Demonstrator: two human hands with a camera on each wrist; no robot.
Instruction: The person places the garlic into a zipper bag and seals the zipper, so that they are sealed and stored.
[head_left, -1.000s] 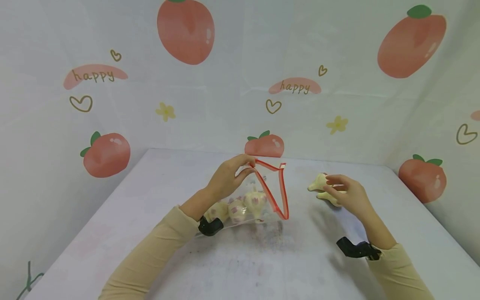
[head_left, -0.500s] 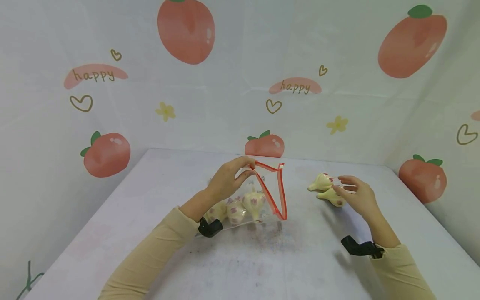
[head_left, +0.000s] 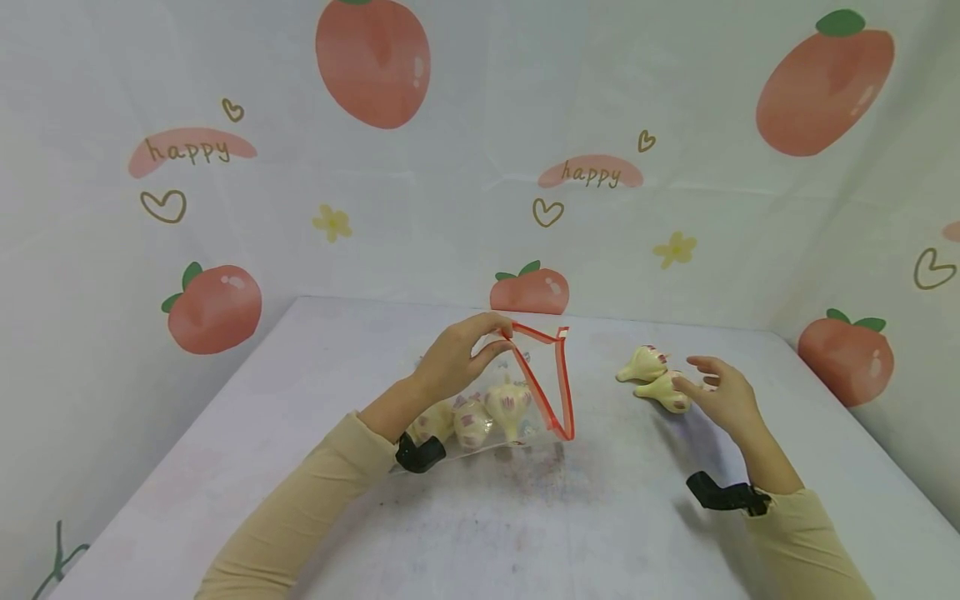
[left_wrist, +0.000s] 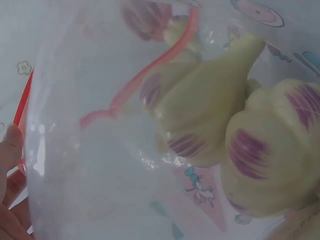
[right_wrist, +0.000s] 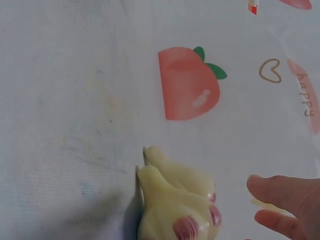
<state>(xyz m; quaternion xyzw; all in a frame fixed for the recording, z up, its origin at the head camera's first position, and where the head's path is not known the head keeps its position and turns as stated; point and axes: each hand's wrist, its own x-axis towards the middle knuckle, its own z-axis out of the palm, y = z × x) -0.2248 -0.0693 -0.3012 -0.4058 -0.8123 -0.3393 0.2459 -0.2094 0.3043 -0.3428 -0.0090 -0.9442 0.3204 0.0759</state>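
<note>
My left hand [head_left: 459,357] pinches the upper edge of a clear zip bag [head_left: 536,421] with a red seal strip, and its mouth gapes toward the right. Several garlic bulbs [head_left: 472,422] with purple streaks lie inside; the left wrist view shows a garlic bulb [left_wrist: 200,110] large through the plastic. Off to the right, two more bulbs rest side by side on the table: a rear bulb [head_left: 643,364] and a nearer bulb [head_left: 666,392]. Just right of them hovers my right hand [head_left: 726,398], thumb and fingers spread with nothing between them. In the right wrist view its fingers [right_wrist: 280,195] show beside the pair.
The white table [head_left: 480,533] has faint stains in front of the bag. Behind it hangs a white cloth backdrop [head_left: 450,183] printed with red fruit, hearts and flowers. A dark wrist strap [head_left: 723,493] sits on the right wrist, another strap [head_left: 420,454] on the left.
My right hand has drawn back a little to the right from the two loose garlic bulbs, which show more fully. The left hand and bag have barely moved.
</note>
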